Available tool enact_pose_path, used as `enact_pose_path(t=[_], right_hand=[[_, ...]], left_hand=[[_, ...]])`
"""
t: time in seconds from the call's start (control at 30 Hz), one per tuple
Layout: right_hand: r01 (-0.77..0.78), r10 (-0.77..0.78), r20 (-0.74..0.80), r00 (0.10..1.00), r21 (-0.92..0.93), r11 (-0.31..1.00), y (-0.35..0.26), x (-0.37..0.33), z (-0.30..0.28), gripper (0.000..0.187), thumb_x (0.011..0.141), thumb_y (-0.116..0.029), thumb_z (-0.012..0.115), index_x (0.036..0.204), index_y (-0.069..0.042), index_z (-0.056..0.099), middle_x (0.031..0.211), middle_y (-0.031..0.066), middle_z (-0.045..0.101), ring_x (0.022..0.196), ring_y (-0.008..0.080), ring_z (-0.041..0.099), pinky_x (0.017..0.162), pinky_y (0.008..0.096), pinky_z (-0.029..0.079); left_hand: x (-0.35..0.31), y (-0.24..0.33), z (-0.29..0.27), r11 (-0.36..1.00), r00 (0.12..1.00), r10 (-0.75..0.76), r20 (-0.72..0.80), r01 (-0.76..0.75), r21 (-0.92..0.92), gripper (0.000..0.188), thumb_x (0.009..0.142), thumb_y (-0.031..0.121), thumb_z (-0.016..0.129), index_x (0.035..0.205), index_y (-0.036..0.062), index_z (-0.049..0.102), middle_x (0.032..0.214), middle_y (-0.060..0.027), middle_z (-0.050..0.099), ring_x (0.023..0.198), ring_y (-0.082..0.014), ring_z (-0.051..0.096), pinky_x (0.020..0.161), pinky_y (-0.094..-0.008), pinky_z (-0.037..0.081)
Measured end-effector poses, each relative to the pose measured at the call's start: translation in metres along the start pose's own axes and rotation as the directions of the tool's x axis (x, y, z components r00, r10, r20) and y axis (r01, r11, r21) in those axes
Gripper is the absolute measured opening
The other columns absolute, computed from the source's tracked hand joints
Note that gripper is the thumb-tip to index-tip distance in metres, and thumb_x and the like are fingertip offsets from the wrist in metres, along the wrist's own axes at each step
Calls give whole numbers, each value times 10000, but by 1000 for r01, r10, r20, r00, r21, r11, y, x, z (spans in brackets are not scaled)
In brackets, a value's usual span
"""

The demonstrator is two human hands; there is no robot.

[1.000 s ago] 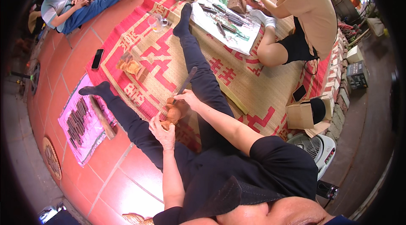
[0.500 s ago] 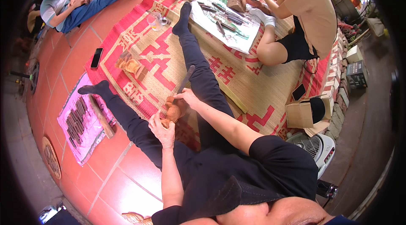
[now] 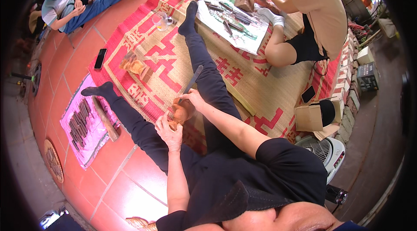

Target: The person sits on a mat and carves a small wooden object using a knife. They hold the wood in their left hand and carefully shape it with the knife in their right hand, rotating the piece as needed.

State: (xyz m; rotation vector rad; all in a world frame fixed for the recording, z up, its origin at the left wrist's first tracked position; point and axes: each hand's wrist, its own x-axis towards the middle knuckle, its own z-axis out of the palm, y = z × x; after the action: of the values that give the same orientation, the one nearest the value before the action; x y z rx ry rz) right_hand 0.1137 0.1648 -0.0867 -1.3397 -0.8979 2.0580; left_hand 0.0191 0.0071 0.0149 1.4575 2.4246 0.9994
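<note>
Between my legs sits a small carved wooden figure (image 3: 181,113), orange-brown with rounded shapes. My left hand (image 3: 170,134) is closed around its near end, with the fingers over its side. A long flat dark file (image 3: 193,78) is gripped in my right hand (image 3: 194,99) at the far end of the figure. The file points up and away, over my right leg, and its lower end meets the carving or lies just beside it; the fingers hide the exact contact. Another carved wooden piece (image 3: 136,67) lies on the patterned mat (image 3: 169,63) beyond my left leg.
A pink cloth (image 3: 93,146) with several dark-handled tools and a wooden mallet (image 3: 105,120) lie at left. Phones (image 3: 100,59) and a glass (image 3: 160,21) are nearby. At far right a co-worker (image 3: 319,18) sits by a white sheet of tools (image 3: 236,26); another person sits far left.
The file has swung and shifted slightly in my right hand, showing sharper now. My left hand still holds the wooden figure. The co-worker at right has moved their hands.
</note>
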Motion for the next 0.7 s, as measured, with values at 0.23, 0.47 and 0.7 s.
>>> enact_pose_path(t=[0.23,0.47,0.7], right_hand=[[-17,18,37,999,-35,999,-12,-11,4,220,729,-116,746,875,-17,613,839,84,647,782,192,608,757,325,476],[32,-31,120,992,-8,999,-7,-7,3,230,736,-115,737,918,-4,651,865,75,664,818,178,615,785,303,465],[37,-36,-57,998,16,999,2,1,-1,211,700,-111,768,821,-18,624,772,74,635,730,169,595,681,315,480]], left_hand=[[0,0,1,1000,1000,14,1,-14,7,640,603,76,662,1230,111,538,1154,-128,490,1120,-333,462,998,-440,358],[-4,-1,1,999,999,34,-3,-34,23,637,598,87,675,1220,105,543,1145,-129,489,1115,-336,463,993,-443,362],[-1,6,3,998,998,63,6,-64,12,621,598,89,674,1208,102,555,1145,-139,488,1124,-339,461,1009,-447,353]])
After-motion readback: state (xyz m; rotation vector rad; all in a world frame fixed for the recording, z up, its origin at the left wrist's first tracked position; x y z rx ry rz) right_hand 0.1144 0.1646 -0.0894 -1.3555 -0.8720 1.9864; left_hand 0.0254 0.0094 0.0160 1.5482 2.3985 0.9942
